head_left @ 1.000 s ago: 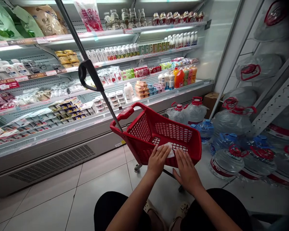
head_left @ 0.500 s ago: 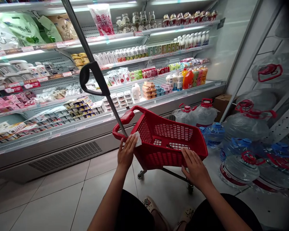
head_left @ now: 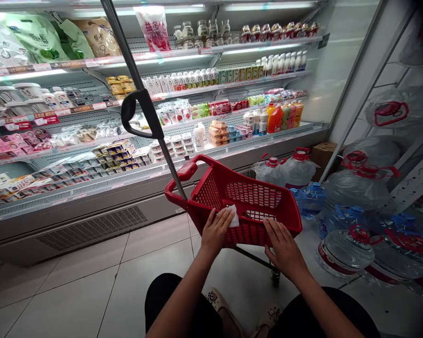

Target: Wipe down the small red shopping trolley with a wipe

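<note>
A red plastic shopping basket on wheels (head_left: 253,190) stands in front of me, its grey pole and black grip (head_left: 146,112) slanting up to the left. My left hand (head_left: 216,230) presses a white tissue (head_left: 234,216) against the basket's near rim, its fingers closed over the tissue. My right hand (head_left: 283,244) rests on the same rim further right, fingers stretched over the edge and the thumb apart, holding no separate thing. Through the basket's lattice walls and bottom the pale floor shows.
Behind the basket runs an open chiller (head_left: 91,220) with shelves of yogurts, bottles and pouches. Large water jugs (head_left: 345,251) with red handles crowd the right side, beside a white rack. A cardboard box (head_left: 320,157) sits near the chiller's end. Tiled floor (head_left: 73,286) lies at left.
My left hand has slid to the right along the near rim with the tissue, from the handle end toward the middle. My right hand stays in about the same place on the rim.
</note>
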### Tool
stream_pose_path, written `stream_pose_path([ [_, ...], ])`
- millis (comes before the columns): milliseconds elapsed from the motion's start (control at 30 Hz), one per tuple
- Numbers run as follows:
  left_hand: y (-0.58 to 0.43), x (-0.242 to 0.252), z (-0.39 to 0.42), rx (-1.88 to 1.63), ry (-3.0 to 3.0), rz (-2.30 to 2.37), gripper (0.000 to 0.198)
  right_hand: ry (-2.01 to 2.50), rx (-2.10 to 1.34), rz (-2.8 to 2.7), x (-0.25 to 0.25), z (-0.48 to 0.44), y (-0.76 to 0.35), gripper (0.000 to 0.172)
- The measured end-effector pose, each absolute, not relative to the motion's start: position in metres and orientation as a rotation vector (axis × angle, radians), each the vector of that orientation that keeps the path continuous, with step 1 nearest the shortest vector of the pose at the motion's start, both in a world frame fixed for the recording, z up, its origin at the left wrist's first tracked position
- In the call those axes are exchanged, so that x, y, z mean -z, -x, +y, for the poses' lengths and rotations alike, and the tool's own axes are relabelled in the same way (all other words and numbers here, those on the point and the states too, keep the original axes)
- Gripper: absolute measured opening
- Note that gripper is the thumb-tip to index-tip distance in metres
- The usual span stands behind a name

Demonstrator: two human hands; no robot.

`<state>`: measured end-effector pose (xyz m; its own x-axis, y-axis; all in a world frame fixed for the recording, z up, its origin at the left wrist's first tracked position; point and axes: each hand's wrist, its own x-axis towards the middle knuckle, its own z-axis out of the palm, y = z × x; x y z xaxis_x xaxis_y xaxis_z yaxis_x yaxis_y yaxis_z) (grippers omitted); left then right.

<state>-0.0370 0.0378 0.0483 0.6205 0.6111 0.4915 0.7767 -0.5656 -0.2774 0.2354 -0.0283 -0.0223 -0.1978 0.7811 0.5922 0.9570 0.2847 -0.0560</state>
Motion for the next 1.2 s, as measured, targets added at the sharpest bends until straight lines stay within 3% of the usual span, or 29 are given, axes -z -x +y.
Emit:
stream_pose_path([
  [267,0.121,-0.103,0.057,0.543,2.144,-1.285,0.062,1.534,0.433,-1.997,0.030,-0.025,-0.229,0.080],
  [600,-0.006,-0.029,0.037,0.565,2.419,-1.134,0.056,1.532,0.408,-1.994,0.028,-0.030,-0.221,0.082],
  [833,-0.035,-0.044,0.007,0.648,2.837,-1.078,0.050,1.474,0.283,-1.957,0.037,-0.032,-0.227,0.087],
  [967,-0.025,-0.064,-0.012,0.778,3.254,-1.054,0.047,1.386,-0.094,-1.829,0.030,-0.028,-0.232,0.076],
  [1067,-0.019,-0.077,-0.021,1.262,3.282,-1.355,0.041,1.268,-0.607,-1.527,0.005,-0.025,-0.230,0.061],
  [1200,-0.016,-0.092,-0.021,1.838,3.077,-1.614,0.017,1.081,-1.088,-1.232,-0.038,-0.029,-0.206,0.070],
])
